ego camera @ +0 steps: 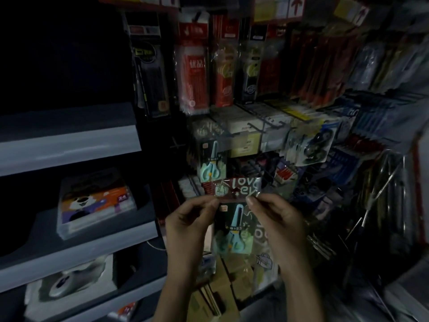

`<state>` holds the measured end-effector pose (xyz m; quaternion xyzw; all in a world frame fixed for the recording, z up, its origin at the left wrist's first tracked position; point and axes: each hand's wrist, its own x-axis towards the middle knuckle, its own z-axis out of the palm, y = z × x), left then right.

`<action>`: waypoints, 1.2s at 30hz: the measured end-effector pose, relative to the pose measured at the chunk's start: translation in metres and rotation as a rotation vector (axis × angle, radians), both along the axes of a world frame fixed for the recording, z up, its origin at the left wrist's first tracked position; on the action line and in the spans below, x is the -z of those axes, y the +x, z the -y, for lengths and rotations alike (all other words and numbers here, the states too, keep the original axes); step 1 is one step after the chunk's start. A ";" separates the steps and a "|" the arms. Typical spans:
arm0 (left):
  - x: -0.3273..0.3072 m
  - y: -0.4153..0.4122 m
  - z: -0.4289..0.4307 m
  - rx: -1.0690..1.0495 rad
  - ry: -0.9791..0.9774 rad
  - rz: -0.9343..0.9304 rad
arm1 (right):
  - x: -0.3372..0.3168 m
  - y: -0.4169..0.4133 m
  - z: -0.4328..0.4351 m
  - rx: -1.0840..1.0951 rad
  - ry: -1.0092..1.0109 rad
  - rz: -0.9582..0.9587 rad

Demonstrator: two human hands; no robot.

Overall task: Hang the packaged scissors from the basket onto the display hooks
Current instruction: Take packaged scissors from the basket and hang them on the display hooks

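Dim shop aisle, packed display hooks (253, 129) at 12 o'clock. Left hand (190, 221) and right hand (276, 219) pinch header of scissors pack (232, 228), held centre; another hung scissors pack (212, 159) just above.

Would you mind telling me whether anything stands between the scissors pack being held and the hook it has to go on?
Nothing visible blocks it. Both hands, left and right, pinch the scissors pack just below the hanging pack, whose hook is too dim to make out.
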<state>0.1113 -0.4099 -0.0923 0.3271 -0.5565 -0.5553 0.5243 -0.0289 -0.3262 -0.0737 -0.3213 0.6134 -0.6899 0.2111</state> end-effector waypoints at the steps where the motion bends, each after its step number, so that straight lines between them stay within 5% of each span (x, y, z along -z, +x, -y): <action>1: -0.001 -0.004 0.006 -0.013 -0.004 -0.002 | 0.002 -0.001 0.007 0.004 -0.002 0.003; 14: -0.029 -0.049 0.056 -0.139 -0.105 0.123 | 0.015 -0.059 0.068 0.085 0.000 0.056; 21: -0.051 -0.072 0.061 -0.143 -0.108 0.190 | 0.018 -0.094 0.093 -0.065 0.001 -0.011; 31: -0.066 -0.076 0.050 -0.100 -0.184 0.034 | 0.001 -0.105 0.119 -0.247 -0.078 -0.041; 36: -0.063 -0.081 0.057 -0.199 -0.357 0.202 | 0.002 -0.100 0.131 -0.308 -0.094 -0.071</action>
